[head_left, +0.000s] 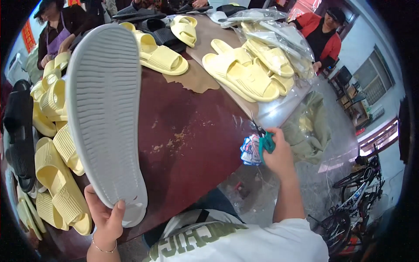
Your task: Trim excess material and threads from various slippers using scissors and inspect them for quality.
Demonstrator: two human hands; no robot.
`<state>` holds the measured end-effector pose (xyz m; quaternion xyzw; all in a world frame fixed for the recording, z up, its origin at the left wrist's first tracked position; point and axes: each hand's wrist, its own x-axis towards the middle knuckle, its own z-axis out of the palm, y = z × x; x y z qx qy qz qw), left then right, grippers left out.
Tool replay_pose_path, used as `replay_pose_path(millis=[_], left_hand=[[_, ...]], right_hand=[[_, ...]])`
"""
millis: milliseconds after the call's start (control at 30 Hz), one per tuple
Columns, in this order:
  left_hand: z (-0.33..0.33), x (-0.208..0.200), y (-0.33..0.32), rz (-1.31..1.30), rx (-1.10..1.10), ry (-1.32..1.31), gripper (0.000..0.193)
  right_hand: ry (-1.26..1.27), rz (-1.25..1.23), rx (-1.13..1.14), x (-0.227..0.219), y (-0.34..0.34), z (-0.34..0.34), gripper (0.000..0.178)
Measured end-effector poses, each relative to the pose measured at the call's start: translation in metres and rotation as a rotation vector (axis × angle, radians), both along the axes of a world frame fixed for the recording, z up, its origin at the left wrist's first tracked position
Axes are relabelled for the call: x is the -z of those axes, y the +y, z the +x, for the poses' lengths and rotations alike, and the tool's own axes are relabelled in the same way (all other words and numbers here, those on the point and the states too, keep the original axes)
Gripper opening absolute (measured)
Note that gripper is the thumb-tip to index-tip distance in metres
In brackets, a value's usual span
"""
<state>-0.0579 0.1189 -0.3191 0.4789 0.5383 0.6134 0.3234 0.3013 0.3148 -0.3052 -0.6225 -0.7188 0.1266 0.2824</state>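
My left hand (106,218) pinches a grey slipper (104,109) by one end, thumb on the near face. The slipper stands upright, its long ribbed face toward me; no strap shows on this side. My right hand (280,156) is closed around green-handled scissors (267,146), whose dark blades point away from me. Beside the scissors, at the table's right edge, lies a bunch of small blue-and-white tags (249,150). Whether the right fingers also touch the tags cannot be made out.
Yellow slippers (63,183) and a black slipper (19,135) crowd the left of the dark red table (187,144). More yellow slippers (240,72), some bagged, lie at the far right. People stand around the table. Bicycles (349,201) are at the lower right.
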Motion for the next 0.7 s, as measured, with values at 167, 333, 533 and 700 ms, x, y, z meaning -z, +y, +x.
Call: replay_pose_path(millis=[167,333,533,700], left_hand=[[-0.007,0.002,-0.008,0.066,0.053,0.383,0.048],[-0.015,-0.027,0.025,0.413,0.106,0.835,0.032],[-0.020,-0.019,0.016,0.440,-0.072,0.921,0.029],[-0.024,-0.023,0.017,0.368,-0.314,0.852,0.028]], right_hand=[[0.499,0.066,-0.065,0.008,-0.002,-0.014,0.045],[1.224,-0.033,-0.324,0.000,-0.003,-0.012,0.054],[0.835,-0.332,-0.540,-0.023,-0.022,-0.062,0.064],[0.554,-0.391,-0.570,-0.005,-0.026,-0.054,0.062]])
